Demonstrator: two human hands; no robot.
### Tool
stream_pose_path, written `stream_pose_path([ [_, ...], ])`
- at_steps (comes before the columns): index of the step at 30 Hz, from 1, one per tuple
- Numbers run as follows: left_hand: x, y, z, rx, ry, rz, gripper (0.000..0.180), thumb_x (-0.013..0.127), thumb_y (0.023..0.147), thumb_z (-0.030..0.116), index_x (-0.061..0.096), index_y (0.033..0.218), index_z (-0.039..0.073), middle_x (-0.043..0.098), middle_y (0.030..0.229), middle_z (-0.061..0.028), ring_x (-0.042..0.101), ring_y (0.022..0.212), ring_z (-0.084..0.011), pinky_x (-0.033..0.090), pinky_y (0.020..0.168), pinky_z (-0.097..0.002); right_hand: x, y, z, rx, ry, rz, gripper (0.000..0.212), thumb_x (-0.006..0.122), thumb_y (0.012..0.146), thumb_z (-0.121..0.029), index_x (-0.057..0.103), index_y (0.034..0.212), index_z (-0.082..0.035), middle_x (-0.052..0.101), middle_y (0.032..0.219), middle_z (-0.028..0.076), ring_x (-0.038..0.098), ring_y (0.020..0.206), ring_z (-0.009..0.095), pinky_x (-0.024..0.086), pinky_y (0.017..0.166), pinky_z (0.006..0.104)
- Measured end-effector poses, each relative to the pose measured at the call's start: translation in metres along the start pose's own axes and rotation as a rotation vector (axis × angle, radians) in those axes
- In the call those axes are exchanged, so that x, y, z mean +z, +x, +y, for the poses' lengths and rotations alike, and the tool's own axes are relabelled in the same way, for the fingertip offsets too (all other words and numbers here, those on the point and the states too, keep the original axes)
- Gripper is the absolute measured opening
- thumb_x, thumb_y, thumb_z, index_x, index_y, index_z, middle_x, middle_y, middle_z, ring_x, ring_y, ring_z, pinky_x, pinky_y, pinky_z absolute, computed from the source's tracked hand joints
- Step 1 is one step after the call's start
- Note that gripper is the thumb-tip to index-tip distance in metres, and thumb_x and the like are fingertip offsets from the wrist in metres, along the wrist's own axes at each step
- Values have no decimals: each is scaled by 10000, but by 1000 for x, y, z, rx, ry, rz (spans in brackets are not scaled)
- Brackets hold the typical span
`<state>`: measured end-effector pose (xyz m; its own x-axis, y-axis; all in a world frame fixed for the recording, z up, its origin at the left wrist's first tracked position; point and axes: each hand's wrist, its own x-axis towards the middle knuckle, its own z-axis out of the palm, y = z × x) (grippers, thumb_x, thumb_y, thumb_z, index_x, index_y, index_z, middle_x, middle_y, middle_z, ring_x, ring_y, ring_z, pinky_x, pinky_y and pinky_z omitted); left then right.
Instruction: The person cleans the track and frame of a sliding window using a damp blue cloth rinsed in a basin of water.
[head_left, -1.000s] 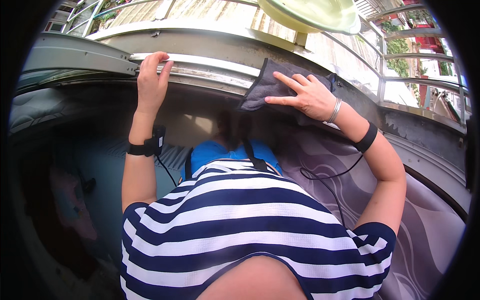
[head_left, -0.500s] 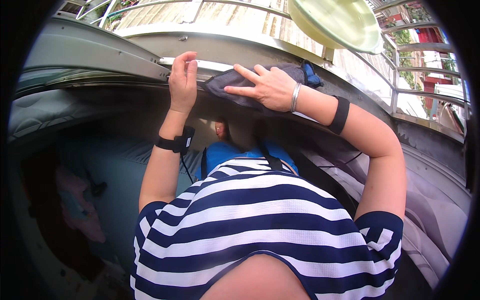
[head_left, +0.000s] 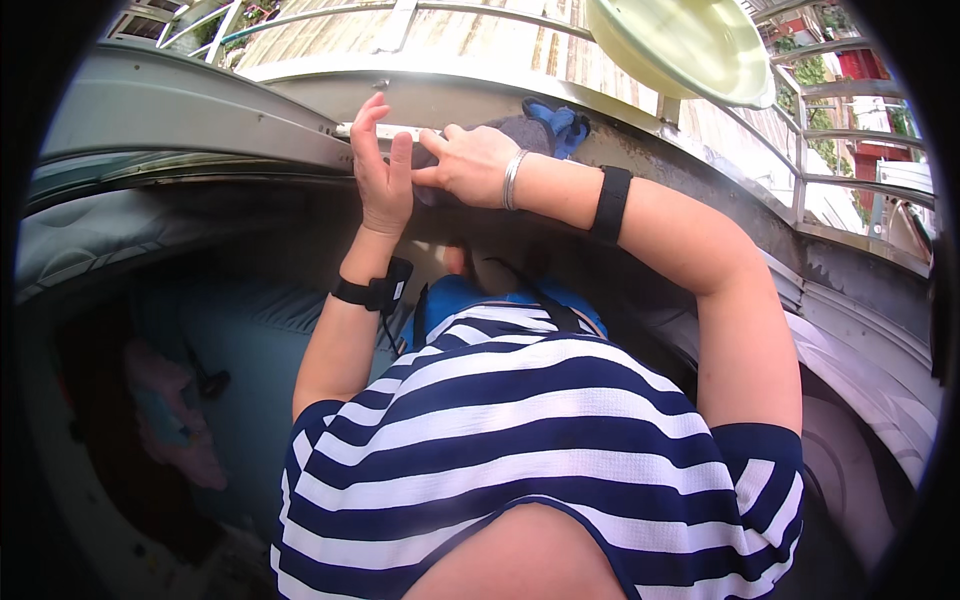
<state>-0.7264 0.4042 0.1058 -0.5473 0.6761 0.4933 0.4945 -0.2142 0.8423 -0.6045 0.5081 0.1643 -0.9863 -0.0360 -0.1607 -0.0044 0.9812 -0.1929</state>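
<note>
A dark grey cloth (head_left: 520,130) with a bright blue part (head_left: 558,125) at its far end lies along the metal window sill. My right hand (head_left: 472,165), with a silver bangle at the wrist, presses down on the cloth and covers much of it. Its thumb and forefinger point left; the other fingers are partly bent against the cloth. Just left of them my left hand (head_left: 382,180) is raised beside the end of the window sash (head_left: 230,110), fingers apart and holding nothing. Whether it touches the sash I cannot tell.
Beyond the sill a pale yellow-green basin (head_left: 690,50) stands near metal railings (head_left: 850,95). Greyish patterned curtain fabric (head_left: 860,370) hangs at the right. A light blue bed-like surface (head_left: 270,350) lies low on the left, with pink fabric (head_left: 175,420) beside it.
My right hand has slid left along the sill, and the cloth has moved left with it. My left hand has shifted slightly right, so the two hands are now close together.
</note>
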Motion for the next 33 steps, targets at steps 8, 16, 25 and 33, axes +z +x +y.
stream_pose_path([
  [8, 2, 13, -2, 19, 115, -2, 342, 498, 978, 224, 447, 1195, -35, 525, 1228, -178, 494, 1176, -255, 353, 1043, -375, 6, -99, 20, -65, -62, 93, 324, 578, 764, -161, 682, 1071, -181, 483, 1289, 97, 512, 986, 231, 493, 646, 292],
  [16, 8, 16, -6, 39, 240, 46, 348, 585, 927, 261, 519, 1137, -10, 585, 1095, -158, 561, 1033, -284, 426, 928, -375, -8, -204, 37, -34, -100, -46, 380, 583, 746, -115, 628, 1118, -178, 442, 1364, 97, 488, 1079, 248, 446, 728, 318],
  [25, 18, 13, -5, -27, 280, 87, 306, 595, 920, 253, 545, 1081, -2, 606, 1033, -134, 574, 957, -266, 450, 850, -351, -12, -234, 54, 8, -14, -133, 520, 620, 705, -79, 566, 1193, -253, 409, 1349, 195, 517, 1019, 304, 465, 761, 373],
  [33, 20, 11, -4, -32, 278, 160, 283, 600, 916, 253, 559, 1036, 0, 608, 982, -124, 580, 889, -255, 463, 800, -352, -3, -202, 45, -31, -114, -164, 325, 596, 717, -119, 550, 1039, -134, 455, 1222, 239, 570, 832, 291, 514, 605, 362],
])
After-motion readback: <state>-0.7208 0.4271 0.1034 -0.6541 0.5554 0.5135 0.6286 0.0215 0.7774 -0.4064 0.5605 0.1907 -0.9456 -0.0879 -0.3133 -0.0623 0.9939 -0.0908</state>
